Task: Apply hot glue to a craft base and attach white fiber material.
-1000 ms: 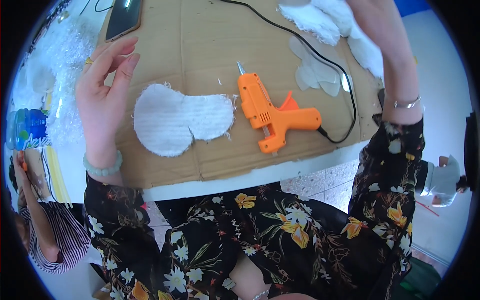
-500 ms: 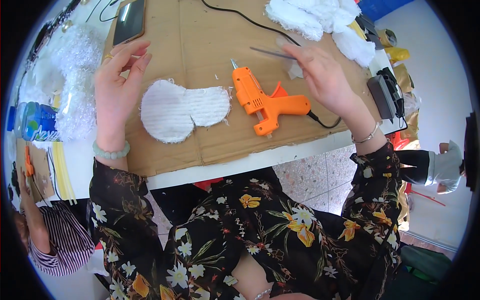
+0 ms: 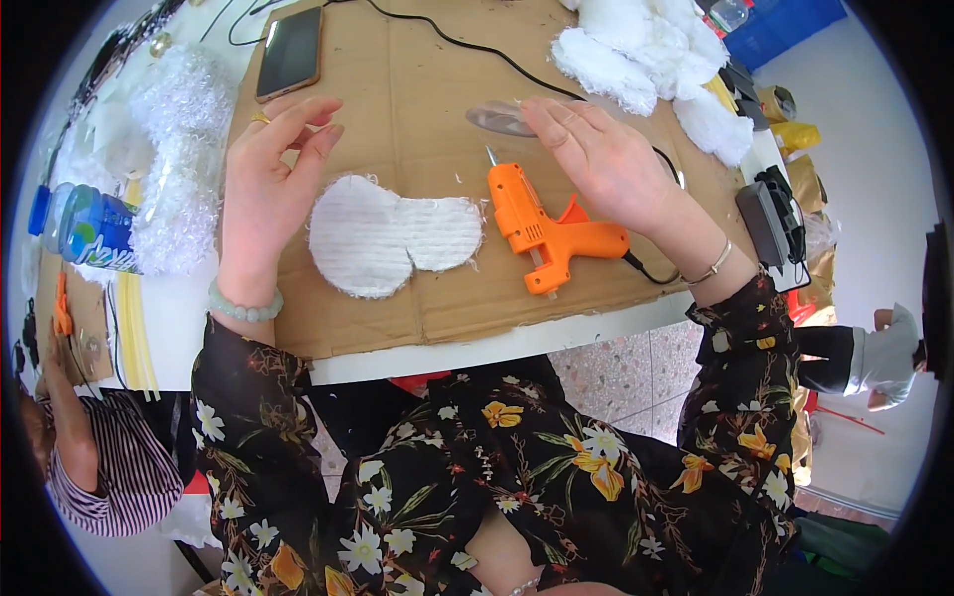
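My right hand (image 3: pixel 606 164) pinches a thin, see-through oval plastic piece (image 3: pixel 497 119), which sticks out to the left of my fingertips. Below that hand lies an orange glue gun (image 3: pixel 542 233) on its side, nozzle pointing away from me. My left hand (image 3: pixel 273 184) hovers with its thumb apart from the curled fingers, and nothing shows between them. Close to its right side lies a white, ribbed fabric piece (image 3: pixel 388 238) with two rounded lobes, frayed edges and a notch in its near edge. Neither hand touches the fabric.
Brown cardboard (image 3: pixel 437 308) covers the table. A phone (image 3: pixel 290 52) lies at the far left, white fluffy stuffing (image 3: pixel 636 50) at the far right. A blue-labelled bottle (image 3: pixel 94 228) and shiny white tinsel (image 3: pixel 179 149) are on the left. Another person (image 3: pixel 114 467) sits at lower left.
The plastic piece has moved left and turned to show more of its face, carried by my right hand. The whole view has shifted, so the table's things appear farther right and slightly lower.
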The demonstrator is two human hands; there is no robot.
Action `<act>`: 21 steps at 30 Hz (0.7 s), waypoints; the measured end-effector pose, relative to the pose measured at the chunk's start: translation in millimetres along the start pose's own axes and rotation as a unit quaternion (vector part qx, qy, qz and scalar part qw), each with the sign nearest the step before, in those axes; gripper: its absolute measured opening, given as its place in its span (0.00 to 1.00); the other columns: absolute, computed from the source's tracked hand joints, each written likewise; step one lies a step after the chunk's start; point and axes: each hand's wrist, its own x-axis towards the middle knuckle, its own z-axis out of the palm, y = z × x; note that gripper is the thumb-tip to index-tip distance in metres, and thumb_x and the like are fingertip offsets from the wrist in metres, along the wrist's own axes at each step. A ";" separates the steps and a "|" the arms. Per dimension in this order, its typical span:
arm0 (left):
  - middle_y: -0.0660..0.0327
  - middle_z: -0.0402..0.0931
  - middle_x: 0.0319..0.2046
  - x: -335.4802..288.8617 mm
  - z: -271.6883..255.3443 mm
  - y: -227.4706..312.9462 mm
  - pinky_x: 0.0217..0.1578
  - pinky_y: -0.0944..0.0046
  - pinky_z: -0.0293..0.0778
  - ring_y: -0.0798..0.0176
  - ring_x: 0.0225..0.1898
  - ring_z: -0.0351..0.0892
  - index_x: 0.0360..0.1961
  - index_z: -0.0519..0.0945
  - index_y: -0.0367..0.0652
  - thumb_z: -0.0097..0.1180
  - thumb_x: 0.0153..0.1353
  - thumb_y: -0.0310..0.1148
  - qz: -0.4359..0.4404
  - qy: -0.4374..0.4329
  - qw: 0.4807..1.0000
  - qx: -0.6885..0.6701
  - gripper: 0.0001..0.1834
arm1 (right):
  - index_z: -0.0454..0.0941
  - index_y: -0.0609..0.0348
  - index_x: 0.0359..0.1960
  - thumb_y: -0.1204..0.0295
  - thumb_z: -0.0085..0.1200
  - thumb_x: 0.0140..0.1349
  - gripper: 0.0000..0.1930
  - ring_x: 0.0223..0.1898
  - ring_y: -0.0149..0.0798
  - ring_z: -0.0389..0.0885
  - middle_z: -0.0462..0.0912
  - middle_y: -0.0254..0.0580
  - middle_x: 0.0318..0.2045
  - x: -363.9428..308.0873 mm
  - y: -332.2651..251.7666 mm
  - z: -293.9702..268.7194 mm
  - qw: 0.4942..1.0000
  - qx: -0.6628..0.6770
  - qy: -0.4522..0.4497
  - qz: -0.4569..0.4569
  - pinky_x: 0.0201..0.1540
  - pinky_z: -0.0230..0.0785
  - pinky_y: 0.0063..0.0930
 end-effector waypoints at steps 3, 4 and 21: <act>0.58 0.79 0.33 -1.0 -0.4 -1.6 0.32 0.68 0.72 0.66 0.28 0.77 0.41 0.82 0.39 0.60 0.55 0.23 0.012 0.000 1.000 0.004 0.11 | 0.65 0.66 0.60 0.79 0.49 0.52 0.29 0.49 0.47 0.77 0.77 0.50 0.51 17.1 -4.6 3.8 0.999 0.022 0.034 -0.022 0.44 0.77 0.33; 0.58 0.79 0.33 -1.4 -1.0 -1.7 0.32 0.68 0.72 0.66 0.28 0.77 0.41 0.82 0.39 0.60 0.55 0.23 0.013 0.004 1.000 0.009 0.11 | 0.65 0.65 0.59 0.79 0.49 0.52 0.28 0.49 0.47 0.77 0.76 0.49 0.51 25.4 -4.6 2.6 0.999 0.028 0.016 -0.012 0.44 0.77 0.32; 0.58 0.78 0.33 0.0 -2.7 5.3 0.35 0.68 0.72 0.65 0.31 0.78 0.41 0.81 0.36 0.59 0.54 0.20 -0.010 -0.016 1.000 -0.018 0.12 | 0.72 0.53 0.56 0.85 0.45 0.55 0.26 0.51 0.47 0.74 0.78 0.42 0.50 49.2 125.4 113.1 0.992 0.115 0.020 0.046 0.55 0.68 0.35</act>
